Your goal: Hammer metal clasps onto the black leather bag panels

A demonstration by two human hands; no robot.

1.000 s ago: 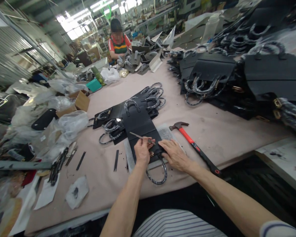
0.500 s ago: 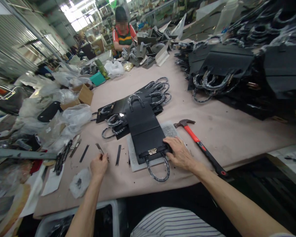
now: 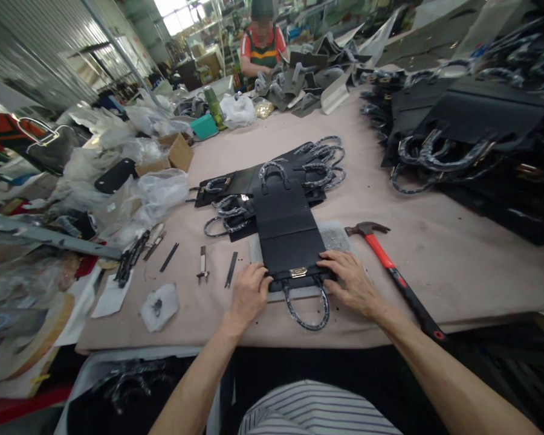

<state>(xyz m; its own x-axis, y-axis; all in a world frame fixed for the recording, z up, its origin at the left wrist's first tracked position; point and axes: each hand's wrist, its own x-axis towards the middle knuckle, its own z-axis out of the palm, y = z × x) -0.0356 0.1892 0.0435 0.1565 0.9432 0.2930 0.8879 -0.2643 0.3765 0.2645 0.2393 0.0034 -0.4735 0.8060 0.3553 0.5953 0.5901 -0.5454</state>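
A flat black handbag panel [image 3: 288, 225] lies lengthwise before me, with wrapped loop handles at both ends and a gold clasp [image 3: 298, 272] on the strap across its near end. My left hand [image 3: 249, 293] grips the left end of that strap and the panel's edge. At the opposite edge, my right hand [image 3: 350, 281] is closed on the strap's right end, fingertips on top. Beneath the panel is a pale slab [image 3: 338, 237]. A small metal tool with a crossbar [image 3: 202, 264] and a dark strip [image 3: 231, 269] lie left of my left hand.
A claw hammer [image 3: 393, 272] with a red and black handle lies to the right. More black bag panels [image 3: 485, 115] are piled at the far right. Plastic bags and a cardboard box [image 3: 180, 152] crowd the left. A person [image 3: 263, 48] works across the table.
My left hand has put down the small metal tool and moved right onto the panel's left edge. The right hand stays at the right edge. The view has shifted left.
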